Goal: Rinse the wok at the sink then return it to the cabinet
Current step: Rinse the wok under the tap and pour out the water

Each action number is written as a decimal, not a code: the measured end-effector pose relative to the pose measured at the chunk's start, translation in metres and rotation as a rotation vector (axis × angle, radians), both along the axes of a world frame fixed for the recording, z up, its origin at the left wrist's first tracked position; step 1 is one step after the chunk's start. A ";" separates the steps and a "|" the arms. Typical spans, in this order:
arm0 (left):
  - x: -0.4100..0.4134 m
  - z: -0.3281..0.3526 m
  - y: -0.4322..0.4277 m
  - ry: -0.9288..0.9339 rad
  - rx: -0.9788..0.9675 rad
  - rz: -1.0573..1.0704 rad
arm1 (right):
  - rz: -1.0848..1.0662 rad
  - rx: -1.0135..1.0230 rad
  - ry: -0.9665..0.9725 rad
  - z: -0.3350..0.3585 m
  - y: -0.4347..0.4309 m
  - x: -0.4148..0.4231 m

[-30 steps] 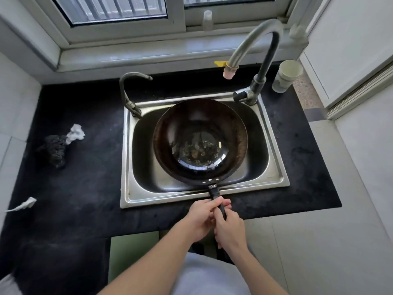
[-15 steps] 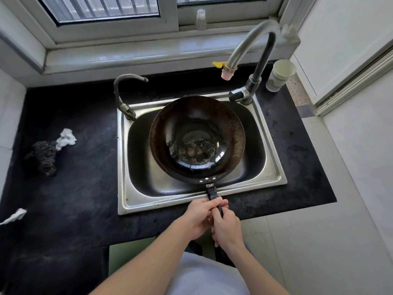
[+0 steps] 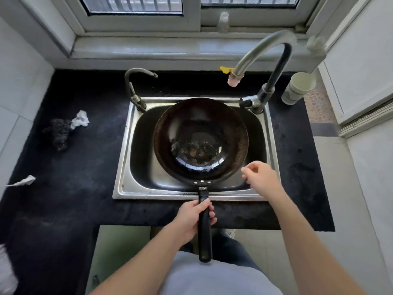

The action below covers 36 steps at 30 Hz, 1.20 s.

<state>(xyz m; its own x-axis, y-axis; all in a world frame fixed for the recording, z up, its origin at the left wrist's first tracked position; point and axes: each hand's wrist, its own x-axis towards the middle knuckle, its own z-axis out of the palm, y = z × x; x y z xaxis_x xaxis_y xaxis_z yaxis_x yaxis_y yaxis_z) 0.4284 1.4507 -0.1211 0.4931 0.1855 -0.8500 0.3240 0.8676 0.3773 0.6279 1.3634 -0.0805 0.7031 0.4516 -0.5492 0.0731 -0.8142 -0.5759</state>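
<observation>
A dark wok (image 3: 201, 128) with food residue in its bottom sits in the steel sink (image 3: 125, 167), its black handle pointing toward me over the front rim. My left hand (image 3: 194, 216) grips that handle just below the rim. Over the sink's front right corner my right hand (image 3: 260, 177) hovers with loosely curled fingers, holding nothing and apart from the wok's rim. The tall faucet (image 3: 265, 54) arches over the sink's back right, its spout above the wok's far edge. No water runs.
A small second tap (image 3: 134, 86) stands at the sink's back left. A paper cup (image 3: 297, 88) sits right of the faucet. A dark scrubber (image 3: 58, 133) with a white scrap (image 3: 80, 121) lies on the black counter (image 3: 74, 199) at left.
My right hand has let go of the wok handle and moved up and right over the sink's corner. My left hand keeps its grip on the handle.
</observation>
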 end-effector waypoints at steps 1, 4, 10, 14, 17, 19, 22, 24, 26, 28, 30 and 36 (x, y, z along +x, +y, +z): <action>0.001 0.001 -0.003 0.017 0.001 0.036 | -0.003 0.032 -0.057 0.006 0.006 0.016; 0.005 0.005 -0.011 0.076 0.045 0.090 | -0.011 0.158 -0.180 0.022 0.030 0.061; 0.011 0.009 -0.018 0.118 0.116 0.137 | 0.116 0.269 -0.167 0.034 0.079 0.104; 0.012 0.011 -0.021 0.135 0.128 0.148 | 0.160 0.227 -0.143 0.030 0.091 0.109; 0.013 0.014 -0.022 0.139 0.132 0.153 | 0.160 0.215 -0.128 0.033 0.090 0.108; 0.014 0.017 -0.023 0.135 0.137 0.154 | 0.181 0.201 -0.138 0.034 0.090 0.110; 0.015 0.019 -0.024 0.137 0.138 0.156 | 0.200 0.198 -0.141 0.032 0.091 0.112; 0.015 0.020 -0.025 0.137 0.137 0.159 | 0.219 0.188 -0.158 0.031 0.092 0.112; 0.015 0.020 -0.025 0.135 0.138 0.156 | 0.232 0.176 -0.163 0.031 0.094 0.110; 0.014 0.019 -0.024 0.136 0.136 0.152 | 0.239 0.177 -0.166 0.030 0.096 0.110; 0.014 0.018 -0.024 0.139 0.132 0.150 | 0.236 0.185 -0.160 0.029 0.097 0.109; 0.013 0.018 -0.024 0.135 0.133 0.144 | 0.206 0.182 -0.151 0.029 0.097 0.107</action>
